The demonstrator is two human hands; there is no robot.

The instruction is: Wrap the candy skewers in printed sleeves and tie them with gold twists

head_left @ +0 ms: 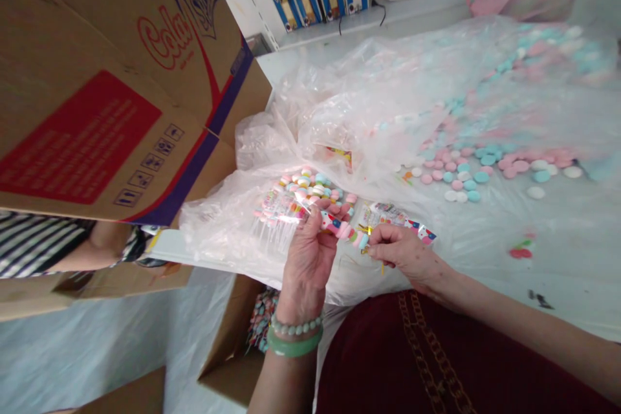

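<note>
My left hand is closed around a wrapped candy skewer, a row of pink, green and blue pieces in a clear bag with a printed red and blue part. At the bag's right end my right hand pinches a gold twist tie. Just behind my fingers lie candy skewers with pastel pieces. White sticks point toward me on the left. Printed clear wrappers lie beyond my right hand, partly hidden by it.
Clear plastic sheeting covers much of the table, with loose pastel candies at right. A large cardboard box stands at left, near another person's striped sleeve. Below the edge, an open carton holds wrapped candies.
</note>
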